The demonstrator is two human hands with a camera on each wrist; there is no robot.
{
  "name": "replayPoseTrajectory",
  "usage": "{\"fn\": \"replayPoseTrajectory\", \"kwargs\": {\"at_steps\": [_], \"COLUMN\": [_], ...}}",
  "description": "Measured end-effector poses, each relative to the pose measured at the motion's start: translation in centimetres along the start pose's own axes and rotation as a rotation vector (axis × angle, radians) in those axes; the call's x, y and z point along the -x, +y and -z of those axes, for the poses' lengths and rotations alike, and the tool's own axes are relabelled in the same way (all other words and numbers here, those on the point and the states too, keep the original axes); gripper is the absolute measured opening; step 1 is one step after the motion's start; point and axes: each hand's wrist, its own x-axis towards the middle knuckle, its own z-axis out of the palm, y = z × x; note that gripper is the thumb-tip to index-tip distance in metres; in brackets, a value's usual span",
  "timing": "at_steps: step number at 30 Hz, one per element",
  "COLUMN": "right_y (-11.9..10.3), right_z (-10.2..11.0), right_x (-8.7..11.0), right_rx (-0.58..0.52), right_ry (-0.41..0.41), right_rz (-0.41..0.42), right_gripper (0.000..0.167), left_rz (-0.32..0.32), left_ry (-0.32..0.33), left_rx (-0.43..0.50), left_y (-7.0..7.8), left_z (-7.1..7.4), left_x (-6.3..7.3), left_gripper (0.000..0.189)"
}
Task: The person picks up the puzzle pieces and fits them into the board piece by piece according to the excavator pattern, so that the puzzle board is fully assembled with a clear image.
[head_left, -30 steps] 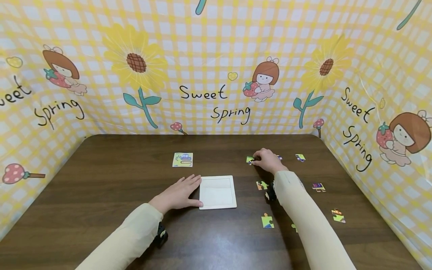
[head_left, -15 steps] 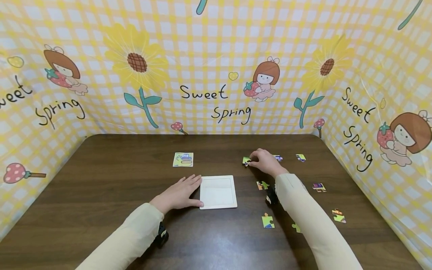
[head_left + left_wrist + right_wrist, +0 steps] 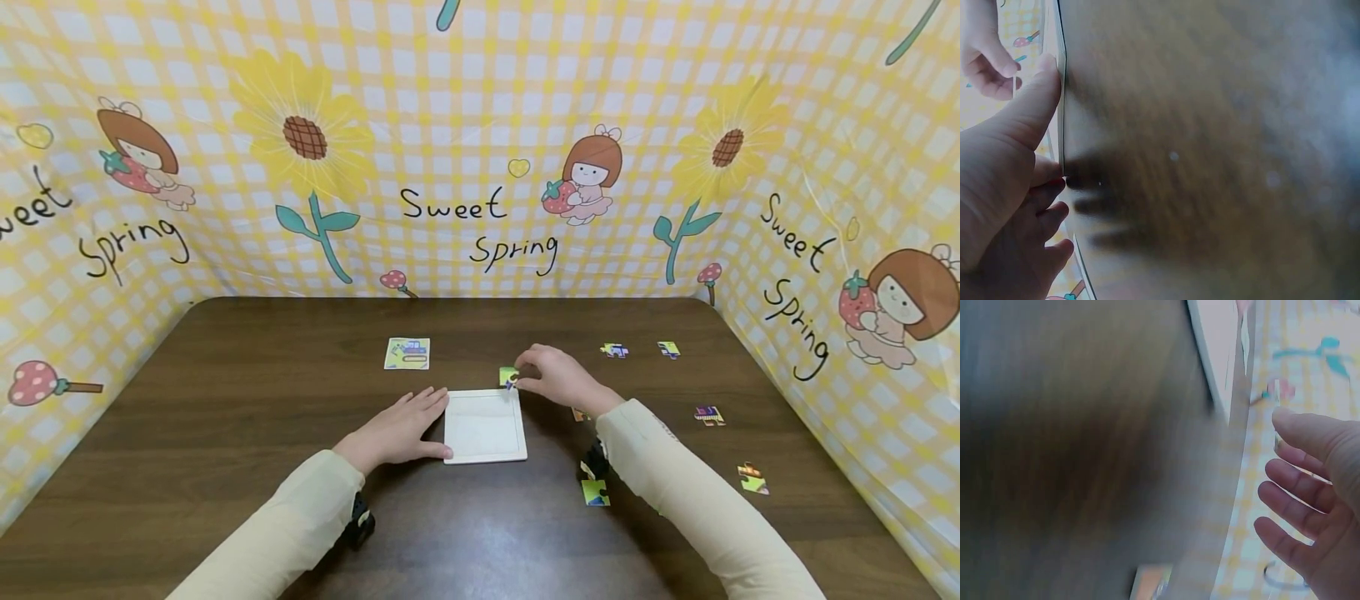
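A white square puzzle tray lies flat on the brown table. My left hand rests along its left side, thumb at the near corner and straight fingers at the far one. Between thumb and forefinger my right hand pinches a green puzzle piece over the tray's far right corner. In the right wrist view that puzzle piece appears edge-on at the thumb tip, raised off the table, while the other fingers hang loosely apart.
Several loose puzzle pieces lie to the right, such as a purple piece, an orange-and-green piece and a green piece. A square picture card lies beyond the tray. Checked cloth hangs around the table's back and sides.
My right hand has lifted the green puzzle piece and carried it left, from the back right to the tray's far right corner. The left hand stays in place at the tray.
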Motion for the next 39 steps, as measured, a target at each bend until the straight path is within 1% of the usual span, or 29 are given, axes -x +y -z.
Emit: {"fn": "replayPoseTrajectory", "kwargs": {"at_steps": [4,8,12,15,18,23,27,34,39], "right_y": [-1.7,-3.1,-4.0,-4.4,-4.7,-5.1,-5.3,-5.3,-5.3], "right_z": [-0.7,-1.4,-2.1,-2.7,-3.2,-3.7,-3.9,-4.0,-4.0], "right_x": [-0.1,-0.3,-0.5,-0.9,-1.2,-1.5,-1.7,-2.0,-2.1], "right_rx": [0.013,0.033,0.057,0.094,0.139,0.173,0.173,0.171,0.135], "right_ry": [-0.038,-0.063,-0.046,-0.038,-0.049,-0.067,-0.074,-0.054,-0.05], "right_rz": [0.044,0.135,0.252,0.295,0.294,0.253,0.233,0.248,0.252], "right_gripper": [0.02,0.018,0.017,0.017,0.017,0.019,0.019,0.016,0.012], "left_rz": [0.006,0.008,0.008,-0.003,-0.016,-0.012,-0.006,-0.004,-0.001], "left_ry": [-0.003,-0.007,-0.01,-0.003,0.005,0.002,0.002,0.007,0.008], "left_rx": [-0.003,-0.009,-0.009,-0.012,-0.017,-0.024,-0.027,-0.04,-0.034], "left_y": [-0.1,-0.1,-0.1,-0.1,-0.1,0.0,0.1,0.3,0.4], "left_z": [-0.1,-0.1,-0.1,-0.1,-0.2,-0.3,-0.3,-0.2,-0.1], "left_x": [0.0,-0.1,-0.1,-0.1,-0.1,-0.1,-0.1,0.1,0.2], "left_gripper": [0.083,0.083,0.083,0.083,0.082,0.082,0.081,0.081,0.08]}}
